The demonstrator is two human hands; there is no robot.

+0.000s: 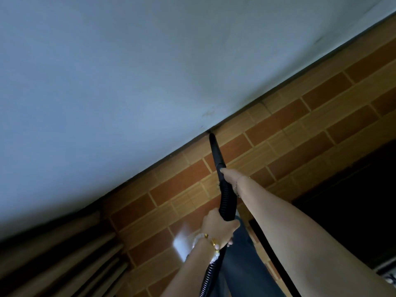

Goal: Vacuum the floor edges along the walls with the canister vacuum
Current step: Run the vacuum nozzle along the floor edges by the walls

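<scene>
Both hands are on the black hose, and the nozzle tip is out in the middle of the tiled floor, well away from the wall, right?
Not quite. Both hands, left hand and right hand, are on the black hose, but the nozzle tip sits right at the seam where the tiled floor meets the wall, not out in the middle. The head view shows this.

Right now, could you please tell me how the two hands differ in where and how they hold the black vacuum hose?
The right hand grips far forward, where the smooth black nozzle meets the ribbed black hose, arm outstretched. The left hand grips the hose nearer the body and wears a beaded bracelet. Both are closed around it.
</scene>
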